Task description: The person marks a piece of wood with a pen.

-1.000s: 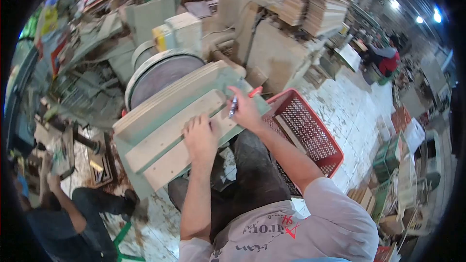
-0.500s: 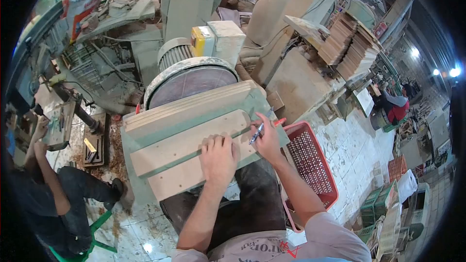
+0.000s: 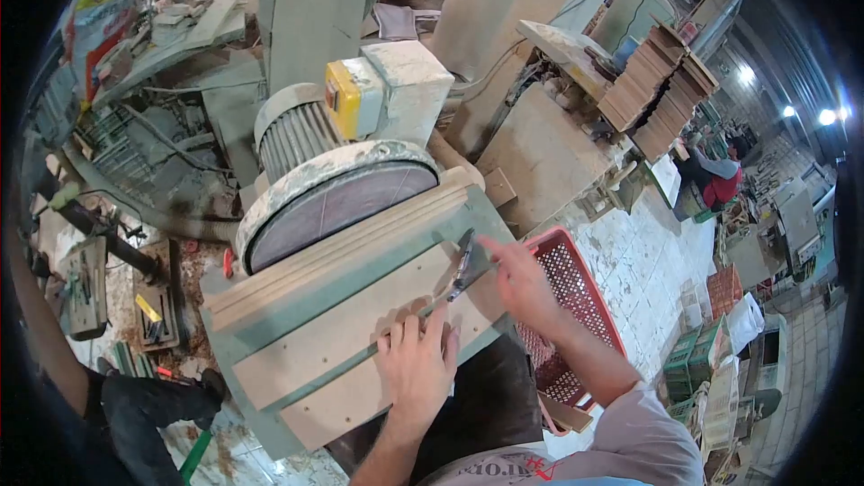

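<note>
My left hand (image 3: 418,362) rests on the front wooden board (image 3: 337,403), fingers spread, its index fingertip at the lower end of a slim pen-like tool (image 3: 463,265). This tool stands between my hands, over the end of a second board (image 3: 333,328). My right hand (image 3: 529,288) is just right of the tool, index finger stretched toward its upper end and the other fingers partly bent. Small dark dots or holes mark both boards. They lie side by side on a green table (image 3: 270,427), below a stack of narrow boards (image 3: 346,256).
Behind the stack stands a disc sander (image 3: 346,207) with a ribbed motor and a yellow-and-white box (image 3: 349,99). A red perforated basket (image 3: 580,306) is to the right. One person's leg (image 3: 153,414) shows at lower left; another person (image 3: 715,180) sits far right.
The pen-like tool was within my right hand's fingers and now stands left of them, by my left fingertip. My view has shifted, with the table appearing larger.
</note>
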{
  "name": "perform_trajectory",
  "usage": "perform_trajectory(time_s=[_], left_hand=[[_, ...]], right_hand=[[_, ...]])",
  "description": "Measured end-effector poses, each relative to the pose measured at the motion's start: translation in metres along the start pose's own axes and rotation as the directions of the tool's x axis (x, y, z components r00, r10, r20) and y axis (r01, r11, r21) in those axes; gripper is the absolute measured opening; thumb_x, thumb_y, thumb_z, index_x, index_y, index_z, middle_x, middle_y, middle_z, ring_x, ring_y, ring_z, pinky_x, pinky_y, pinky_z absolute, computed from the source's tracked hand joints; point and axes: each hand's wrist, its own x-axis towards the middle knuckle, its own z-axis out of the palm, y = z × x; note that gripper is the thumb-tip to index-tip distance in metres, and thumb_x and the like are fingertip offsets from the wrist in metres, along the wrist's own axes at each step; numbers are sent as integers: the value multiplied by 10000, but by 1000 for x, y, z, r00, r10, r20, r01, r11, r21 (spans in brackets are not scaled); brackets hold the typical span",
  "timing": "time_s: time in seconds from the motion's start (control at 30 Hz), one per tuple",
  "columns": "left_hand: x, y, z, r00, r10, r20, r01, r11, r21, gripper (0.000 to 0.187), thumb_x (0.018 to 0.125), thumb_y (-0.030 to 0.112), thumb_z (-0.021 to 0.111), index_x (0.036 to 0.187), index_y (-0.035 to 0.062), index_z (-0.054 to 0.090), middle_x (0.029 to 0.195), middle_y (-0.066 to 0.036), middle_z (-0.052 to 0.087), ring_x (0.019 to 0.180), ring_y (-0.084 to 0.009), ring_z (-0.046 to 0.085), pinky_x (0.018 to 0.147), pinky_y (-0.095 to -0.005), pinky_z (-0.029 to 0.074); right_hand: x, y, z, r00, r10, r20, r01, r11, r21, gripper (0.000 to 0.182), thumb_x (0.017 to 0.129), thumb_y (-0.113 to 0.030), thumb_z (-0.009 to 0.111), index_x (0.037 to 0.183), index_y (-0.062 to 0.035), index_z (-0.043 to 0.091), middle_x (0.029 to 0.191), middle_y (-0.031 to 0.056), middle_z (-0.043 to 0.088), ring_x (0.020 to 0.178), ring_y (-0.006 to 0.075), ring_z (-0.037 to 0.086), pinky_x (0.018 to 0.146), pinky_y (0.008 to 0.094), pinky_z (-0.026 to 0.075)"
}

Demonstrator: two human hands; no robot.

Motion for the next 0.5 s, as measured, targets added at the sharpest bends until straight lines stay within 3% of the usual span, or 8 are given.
perform_trajectory(time_s=[0.17,0.2,0.27,0.33,0.37,0.4,0.43,0.5], left_hand=[[-1,1,5,1000,18,23,-19,999,47,449,813,281,682,1237,161,596,974,-84,551,915,-262,519,801,-416,370],[1,1,6,1000,2,22,-3,999,40,452,800,277,695,1224,150,603,1042,-105,567,947,-279,531,835,-431,377],[8,0,9,991,103,-89,-93,990,102,479,784,256,712,1235,146,595,1043,-103,575,962,-281,542,838,-428,381],[6,2,8,1000,-9,12,8,996,84,504,756,262,738,1232,164,606,1012,-57,595,1029,-263,547,818,-438,389],[12,6,7,999,0,-41,4,994,108,366,753,241,734,1098,144,657,889,-50,603,933,-253,572,780,-420,399],[14,9,5,999,10,-38,-6,994,113,366,753,241,734,1098,144,657,889,-50,603,933,-253,572,780,-420,399],[11,10,4,998,-48,32,45,994,98,354,761,221,725,1096,136,647,972,-79,611,909,-263,571,775,-410,395],[14,12,-4,989,-106,102,96,991,93,343,769,201,716,1094,129,638,1055,-108,619,885,-273,569,771,-401,391]], right_hand=[[134,48,-62,906,116,-408,-101,993,58,218,932,-79,518,1133,-9,569,874,135,609,759,223,590,684,358,465],[178,80,-68,833,25,-553,55,990,128,208,946,-117,515,1110,-7,579,860,132,624,778,218,600,708,348,474],[252,125,-93,773,104,-626,-13,989,148,216,920,-184,564,1021,6,593,872,162,641,833,251,623,756,360,481],[318,182,-103,577,207,-790,-159,977,141,240,898,-205,570,1027,-3,588,981,167,635,925,284,612,794,401,476],[337,203,-108,567,216,-795,-166,975,146,240,898,-205,570,1027,-3,588,981,167,635,925,284,612,794,401,476],[353,222,-115,534,346,-772,-406,905,125,263,886,-210,571,1058,-13,585,1054,168,615,1012,293,581,839,416,471],[362,237,-119,471,466,-749,-619,780,97,290,873,-216,572,1090,-23,581,1126,168,595,1099,302,550,885,431,466],[371,268,-124,496,512,-701,-720,694,-3,314,876,-223,563,1125,-31,571,1182,169,566,1176,315,491,951,460,425]])
